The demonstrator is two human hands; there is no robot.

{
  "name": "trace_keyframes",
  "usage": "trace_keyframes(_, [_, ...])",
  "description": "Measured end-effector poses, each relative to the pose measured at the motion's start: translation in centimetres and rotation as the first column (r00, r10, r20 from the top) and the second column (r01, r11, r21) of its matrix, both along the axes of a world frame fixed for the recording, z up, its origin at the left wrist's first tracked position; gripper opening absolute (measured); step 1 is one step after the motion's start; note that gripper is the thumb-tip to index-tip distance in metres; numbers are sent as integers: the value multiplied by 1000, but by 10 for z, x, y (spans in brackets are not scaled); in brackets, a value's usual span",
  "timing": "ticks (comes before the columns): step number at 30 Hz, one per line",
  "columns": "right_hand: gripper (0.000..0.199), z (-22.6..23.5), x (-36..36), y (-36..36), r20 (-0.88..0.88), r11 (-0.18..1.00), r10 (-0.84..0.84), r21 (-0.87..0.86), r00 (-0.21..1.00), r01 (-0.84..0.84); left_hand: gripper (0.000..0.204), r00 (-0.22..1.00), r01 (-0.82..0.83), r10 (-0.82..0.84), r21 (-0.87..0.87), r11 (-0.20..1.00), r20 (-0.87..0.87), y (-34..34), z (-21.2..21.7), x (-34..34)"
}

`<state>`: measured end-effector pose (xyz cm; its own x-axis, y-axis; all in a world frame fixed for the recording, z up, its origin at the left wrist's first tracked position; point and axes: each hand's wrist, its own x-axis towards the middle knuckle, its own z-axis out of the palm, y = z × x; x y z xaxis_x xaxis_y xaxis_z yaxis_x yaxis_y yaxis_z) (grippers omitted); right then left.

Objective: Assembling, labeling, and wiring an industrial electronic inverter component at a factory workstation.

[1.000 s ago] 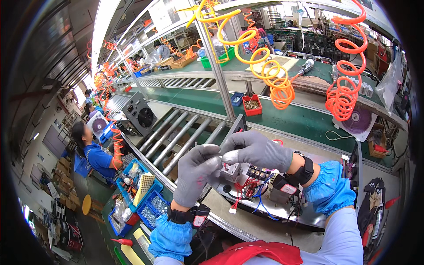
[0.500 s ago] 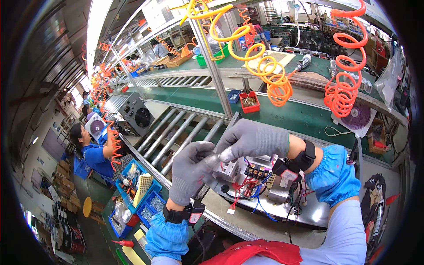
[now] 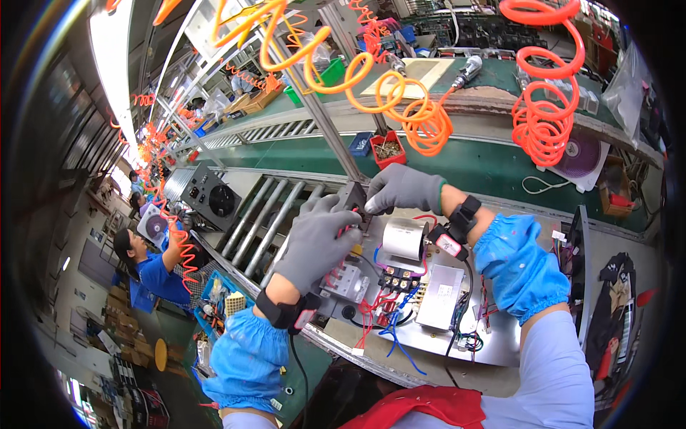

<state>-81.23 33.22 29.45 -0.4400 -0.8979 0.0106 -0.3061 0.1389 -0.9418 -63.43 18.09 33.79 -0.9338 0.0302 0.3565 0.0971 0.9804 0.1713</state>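
Above the open metal chassis point(image 3: 457, 336), beside its silver cylinder point(image 3: 404, 239), both gloved hands, left hand point(image 3: 318, 239) and right hand point(image 3: 404, 189), clenched around a small dark part point(image 3: 355, 199).

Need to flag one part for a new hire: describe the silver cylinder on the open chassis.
Start at the metal chassis tray before the person. Just under the right hand lies a pale silver cylinder on its side. It is the only round part; the neighbouring silver box is flat and rectangular.
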Motion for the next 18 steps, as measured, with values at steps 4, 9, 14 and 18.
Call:
trace_keyframes(4, [31,-28,4,-8,5,999,-34,-30,999,34,27,957,-48,171,-457,888,233,25,0,-24])
trace_keyframes(9, [41,-62,-2,-13,71,976,-95,-190,993,107,27,932,-9,256,-689,725,257,34,1,-38])
trace_keyframes(14, [39,-63,4,-21,19,986,-125,-107,992,126,26,893,-43,340,-695,717,296,30,-3,-41])
trace_keyframes(18, [37,-66,4,-21,15,990,-110,-88,994,111,27,861,-83,390,-668,740,325,30,-8,-47])
